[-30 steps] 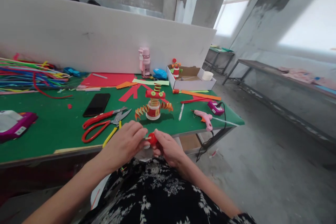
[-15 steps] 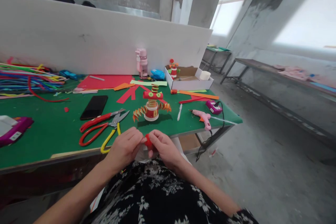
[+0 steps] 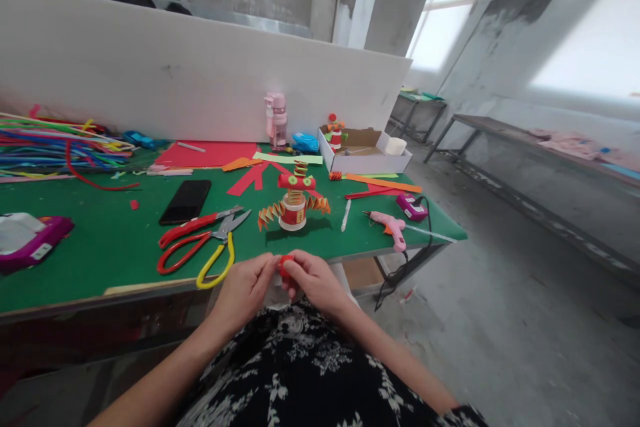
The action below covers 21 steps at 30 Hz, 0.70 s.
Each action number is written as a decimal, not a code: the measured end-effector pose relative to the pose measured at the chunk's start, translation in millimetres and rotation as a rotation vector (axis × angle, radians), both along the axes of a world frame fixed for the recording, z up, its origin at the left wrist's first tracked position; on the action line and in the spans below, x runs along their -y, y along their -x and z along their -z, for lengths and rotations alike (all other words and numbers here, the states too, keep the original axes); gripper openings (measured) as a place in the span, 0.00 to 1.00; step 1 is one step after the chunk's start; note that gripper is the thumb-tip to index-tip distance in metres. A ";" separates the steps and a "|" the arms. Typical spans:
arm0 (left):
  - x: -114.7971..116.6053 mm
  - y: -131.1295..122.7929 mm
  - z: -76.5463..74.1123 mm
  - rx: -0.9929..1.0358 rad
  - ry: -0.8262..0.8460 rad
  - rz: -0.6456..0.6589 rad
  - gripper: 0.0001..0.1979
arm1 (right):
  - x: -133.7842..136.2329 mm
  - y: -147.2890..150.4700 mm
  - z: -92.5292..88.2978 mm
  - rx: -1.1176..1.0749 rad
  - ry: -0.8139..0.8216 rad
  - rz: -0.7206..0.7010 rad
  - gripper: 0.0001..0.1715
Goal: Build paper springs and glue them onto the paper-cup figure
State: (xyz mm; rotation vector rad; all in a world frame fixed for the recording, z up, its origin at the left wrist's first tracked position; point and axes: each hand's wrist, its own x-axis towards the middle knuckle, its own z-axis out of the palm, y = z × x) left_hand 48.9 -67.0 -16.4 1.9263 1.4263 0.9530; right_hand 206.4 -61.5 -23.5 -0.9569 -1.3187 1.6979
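A small red piece (image 3: pixel 285 265), which looks like coiled or folded paper, is pinched between my two hands just in front of the table edge. My left hand (image 3: pixel 249 285) closes on its left side, thumb and fingertips together. From the other side, the thumb and fingers of my right hand (image 3: pixel 316 282) grip it; part of the piece is hidden by them. Just beyond stands a paper-cup figure (image 3: pixel 293 213) with folded orange paper arms, a red roll across its top and green-ringed eyes. Scissors with red and yellow handles (image 3: pixel 216 245) lie left of it.
On the green table (image 3: pixel 125 240) are a phone (image 3: pixel 186 201), a white pen (image 3: pixel 346 215), a pink glue gun (image 3: pixel 390 225) with a cord, and red paper strips (image 3: pixel 250 179). Farther back stand a pink bottle (image 3: pixel 277 121), a white box (image 3: pixel 365 161) and a pile of coloured pipe cleaners (image 3: pixel 60 147).
The view has shifted slightly, so the table things sit a little farther right. My fingers have changed their hold on the red piece, and more of its top shows.
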 end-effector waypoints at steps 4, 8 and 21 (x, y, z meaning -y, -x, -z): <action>1.1 1.8 0.7 0.017 -0.020 -0.066 0.23 | -1.3 -1.7 -2.0 -0.103 -0.055 0.043 0.33; 0.3 2.9 0.0 0.025 -0.020 -0.056 0.23 | -2.1 -2.2 -1.6 0.000 -0.043 0.020 0.18; 9.1 -2.4 3.7 0.354 0.224 -0.156 0.27 | -0.9 3.4 -3.1 0.179 -0.466 0.099 0.14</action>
